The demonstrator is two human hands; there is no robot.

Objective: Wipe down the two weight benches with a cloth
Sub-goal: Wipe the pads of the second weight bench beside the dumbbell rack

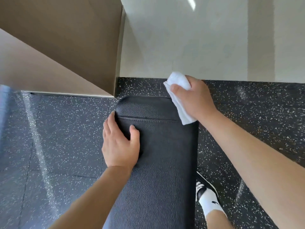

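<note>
A black padded weight bench (pixel 161 154) runs from the bottom of the view away to the wall. My left hand (pixel 120 142) rests on the bench's left edge near its far end, thumb on top and fingers over the side. My right hand (pixel 194 98) grips a folded white cloth (pixel 179 95) at the bench's far right corner. The lower end of the cloth hangs against the right edge of the pad. Only one bench is in view.
Black speckled rubber flooring (pixel 66 138) lies on both sides of the bench. A pale wall (pixel 189 38) stands just beyond the bench end, with a brown wall panel (pixel 57 47) at the left. My foot in a white sock and black shoe (pixel 208 195) stands to the right of the bench.
</note>
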